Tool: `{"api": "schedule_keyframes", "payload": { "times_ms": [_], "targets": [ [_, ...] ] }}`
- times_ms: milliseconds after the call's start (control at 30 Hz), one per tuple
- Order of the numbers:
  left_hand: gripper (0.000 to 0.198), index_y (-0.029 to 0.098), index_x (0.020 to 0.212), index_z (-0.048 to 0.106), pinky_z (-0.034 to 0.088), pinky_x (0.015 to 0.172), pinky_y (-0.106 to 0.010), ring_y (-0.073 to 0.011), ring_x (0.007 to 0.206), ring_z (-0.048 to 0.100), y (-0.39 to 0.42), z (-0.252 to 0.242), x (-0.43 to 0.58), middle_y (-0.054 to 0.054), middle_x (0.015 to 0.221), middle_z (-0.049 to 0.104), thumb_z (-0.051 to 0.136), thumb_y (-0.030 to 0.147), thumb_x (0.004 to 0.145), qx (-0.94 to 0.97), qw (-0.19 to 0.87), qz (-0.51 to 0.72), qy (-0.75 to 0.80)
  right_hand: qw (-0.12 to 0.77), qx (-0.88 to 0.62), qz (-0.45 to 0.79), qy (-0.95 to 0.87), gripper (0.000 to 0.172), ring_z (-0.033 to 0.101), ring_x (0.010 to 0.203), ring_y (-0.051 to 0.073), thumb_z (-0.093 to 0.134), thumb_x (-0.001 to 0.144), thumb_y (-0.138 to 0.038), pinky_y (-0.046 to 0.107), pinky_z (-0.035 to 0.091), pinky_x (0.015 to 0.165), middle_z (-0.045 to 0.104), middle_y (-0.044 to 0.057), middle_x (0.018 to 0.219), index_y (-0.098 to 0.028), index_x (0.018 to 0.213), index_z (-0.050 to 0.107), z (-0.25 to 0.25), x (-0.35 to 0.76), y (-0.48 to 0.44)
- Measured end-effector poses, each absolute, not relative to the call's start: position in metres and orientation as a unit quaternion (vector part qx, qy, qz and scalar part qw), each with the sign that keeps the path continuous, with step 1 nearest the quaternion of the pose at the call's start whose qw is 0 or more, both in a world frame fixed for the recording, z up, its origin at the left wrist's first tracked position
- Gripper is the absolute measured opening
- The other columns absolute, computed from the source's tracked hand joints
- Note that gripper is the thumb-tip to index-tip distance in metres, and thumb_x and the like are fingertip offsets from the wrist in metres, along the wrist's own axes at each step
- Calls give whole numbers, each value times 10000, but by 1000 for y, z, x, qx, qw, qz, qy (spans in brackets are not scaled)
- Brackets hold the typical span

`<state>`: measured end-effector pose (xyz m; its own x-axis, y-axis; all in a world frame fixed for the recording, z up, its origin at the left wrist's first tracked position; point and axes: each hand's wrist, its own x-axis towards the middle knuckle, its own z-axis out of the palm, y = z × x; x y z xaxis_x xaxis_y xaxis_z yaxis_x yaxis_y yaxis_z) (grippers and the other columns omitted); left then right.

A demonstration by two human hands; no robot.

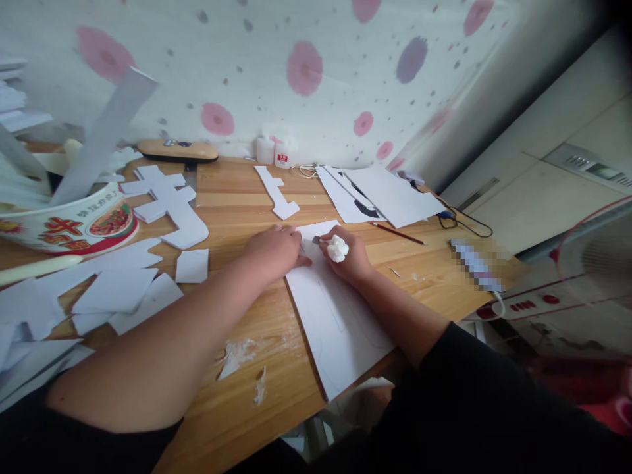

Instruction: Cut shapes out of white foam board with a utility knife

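A white board (340,329) with faint pencil outlines lies at a slant near the table's front edge. My left hand (275,253) rests on its far left part, thumb stretched out over the surface and fingers partly hidden. Closed around a small craft knife with a white-wrapped handle (338,248), my right hand (353,257) sits on the board just right of my left. The short grey blade points left towards my left thumb, close to the board; whether it touches cannot be made out.
Cut white pieces (170,201) and offcuts (116,289) cover the table's left side, beside a noodle tub (69,227) filled with strips. Further back are another cut shape (276,191), small bottles (281,155) and white sheets (390,191). A pencil (397,233) lies right.
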<state>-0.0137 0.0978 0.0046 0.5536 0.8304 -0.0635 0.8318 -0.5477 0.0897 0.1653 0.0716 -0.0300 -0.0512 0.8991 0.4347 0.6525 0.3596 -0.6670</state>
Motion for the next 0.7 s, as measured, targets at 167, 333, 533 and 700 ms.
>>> {"api": "schedule_keyframes", "payload": {
  "times_ms": [167, 333, 533, 700],
  "targets": [
    [495, 204, 1232, 565, 434, 952, -405, -321, 1305, 419, 98, 4, -14, -114, 1430, 487, 445, 552, 903, 879, 54, -9, 474, 422, -546, 140, -710, 70, 612, 664, 160, 595, 785, -284, 279, 439, 619, 693, 22, 763, -215, 788, 580, -38, 170, 69],
    [518, 233, 1262, 558, 455, 909, -426, -343, 1267, 444, 101, 1, -16, -114, 1418, 493, 458, 573, 884, 883, 54, -12, 466, 417, -549, 135, -712, 58, 604, 655, 159, 605, 774, -263, 284, 437, 617, 687, 21, 758, -214, 800, 585, -36, 171, 63],
    [550, 388, 1357, 472, 450, 885, -471, -372, 1262, 438, 107, -5, -16, -98, 1443, 463, 440, 630, 864, 886, 57, -19, 460, 414, -548, 133, -715, 51, 587, 622, 154, 601, 770, -259, 281, 434, 597, 683, 19, 741, -218, 775, 573, -30, 170, 53],
    [567, 390, 1377, 456, 424, 923, -498, -383, 1299, 406, 107, -5, -16, -108, 1491, 409, 428, 639, 868, 884, 58, -23, 463, 415, -545, 130, -717, 50, 575, 609, 153, 595, 769, -255, 281, 430, 585, 677, 17, 732, -221, 762, 559, -30, 170, 47]
  ]
}}
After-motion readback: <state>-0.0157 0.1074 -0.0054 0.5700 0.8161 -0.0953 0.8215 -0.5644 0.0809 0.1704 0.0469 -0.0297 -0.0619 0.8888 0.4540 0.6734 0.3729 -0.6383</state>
